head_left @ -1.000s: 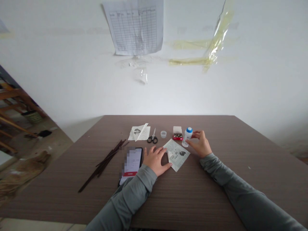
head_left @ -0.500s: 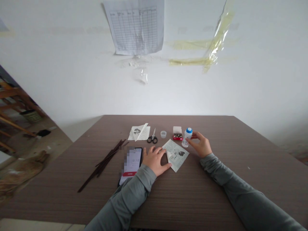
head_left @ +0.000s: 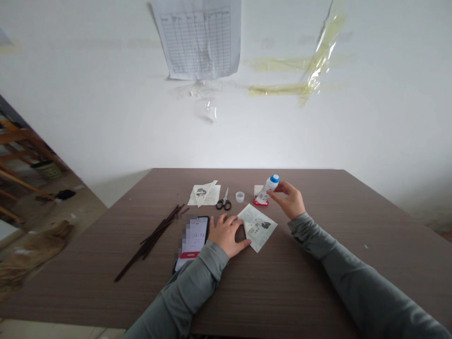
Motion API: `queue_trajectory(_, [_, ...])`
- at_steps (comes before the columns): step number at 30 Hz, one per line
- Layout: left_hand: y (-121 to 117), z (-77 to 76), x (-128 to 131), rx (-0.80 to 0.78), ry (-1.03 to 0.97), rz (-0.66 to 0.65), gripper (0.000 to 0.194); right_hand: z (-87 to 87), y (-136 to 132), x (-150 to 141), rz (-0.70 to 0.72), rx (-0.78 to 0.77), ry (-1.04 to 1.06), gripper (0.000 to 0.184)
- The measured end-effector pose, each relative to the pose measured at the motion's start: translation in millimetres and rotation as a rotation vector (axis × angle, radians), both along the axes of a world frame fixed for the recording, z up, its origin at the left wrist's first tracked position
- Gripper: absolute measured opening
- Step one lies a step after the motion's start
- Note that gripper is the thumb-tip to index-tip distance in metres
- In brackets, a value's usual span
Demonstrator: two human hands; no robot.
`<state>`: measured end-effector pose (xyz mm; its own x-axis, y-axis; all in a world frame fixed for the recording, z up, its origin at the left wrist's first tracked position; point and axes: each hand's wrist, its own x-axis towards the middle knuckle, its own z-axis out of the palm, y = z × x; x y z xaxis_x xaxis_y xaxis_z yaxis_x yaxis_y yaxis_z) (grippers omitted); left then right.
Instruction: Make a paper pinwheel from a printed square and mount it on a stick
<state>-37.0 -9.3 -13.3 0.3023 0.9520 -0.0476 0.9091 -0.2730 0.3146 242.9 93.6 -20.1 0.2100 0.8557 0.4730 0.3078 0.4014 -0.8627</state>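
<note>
My right hand [head_left: 287, 200] pinches a small white plastic bottle [head_left: 266, 189] with a blue cap. The bottle is lifted and tilted, its cap end up and to the right, in front of a small red-and-white box [head_left: 261, 203] that it partly hides. My left hand [head_left: 228, 235] lies with fingers spread, thumb and fingertips at the left edge of a square of printed paper [head_left: 261, 230]. One corner of that paper looks folded over near the thumb.
Behind the hands are a small clear cup [head_left: 239, 197], black-handled scissors [head_left: 223, 202] and several folded printed papers [head_left: 206, 194]. A phone [head_left: 194, 240] lies left of my left hand, near thin dark sticks [head_left: 151, 240]. A white wall [head_left: 282, 136] stands behind the table.
My right hand has raised the bottle off the table, moved it back and left, and tilted it from upright. My left hand has stayed in nearly the same place.
</note>
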Motion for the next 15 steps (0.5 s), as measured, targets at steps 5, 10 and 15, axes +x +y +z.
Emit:
queue_trajectory(5, [0.1, -9.3, -0.4, 0.005, 0.028, 0.009, 0.070, 11.2, 20.1, -19.1, 0.024, -0.006, 0.029, 0.057])
queue_trajectory(10, [0.1, -10.3, 0.6, -0.013, 0.041, 0.011, 0.071, 9.9, 33.3, -32.5, 0.015, -0.015, -0.010, 0.058])
queue_trajectory(15, [-2.2, -8.7, 2.2, -0.003, 0.028, 0.010, 0.071, 1.0, 44.6, -36.7, -0.054, -0.056, -0.079, 0.043])
